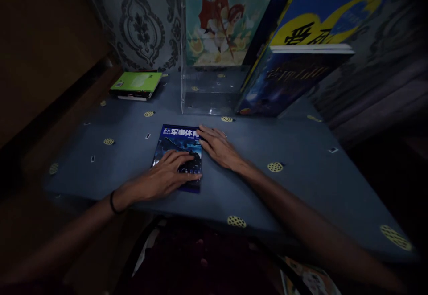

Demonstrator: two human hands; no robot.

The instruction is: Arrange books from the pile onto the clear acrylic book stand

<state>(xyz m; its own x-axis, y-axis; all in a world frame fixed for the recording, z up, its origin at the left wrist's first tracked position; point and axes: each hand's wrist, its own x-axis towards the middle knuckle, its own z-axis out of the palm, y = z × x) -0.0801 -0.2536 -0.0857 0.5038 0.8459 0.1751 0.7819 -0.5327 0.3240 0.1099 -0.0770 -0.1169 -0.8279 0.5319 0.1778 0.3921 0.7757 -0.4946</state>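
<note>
A dark blue book (182, 141) with white Chinese lettering lies closed and flat near the front of the table. My left hand (167, 174) rests across its lower cover, fingers stretched out and apart; a black band circles that wrist. At the book's upper right edge, my right hand (217, 145) touches the cover with its fingertips, and its fingers are extended. Neither hand is wrapped around anything. Part of the cover picture is hidden under the left hand.
A clear acrylic stand (212, 90) is at the back, with a dragon picture book (220, 23) behind it. Several large books lean at the right, a dark blue one (284, 81) in front. A small stack with a green book (137, 83) lies back left. Patterned cloth covers the table (254, 197).
</note>
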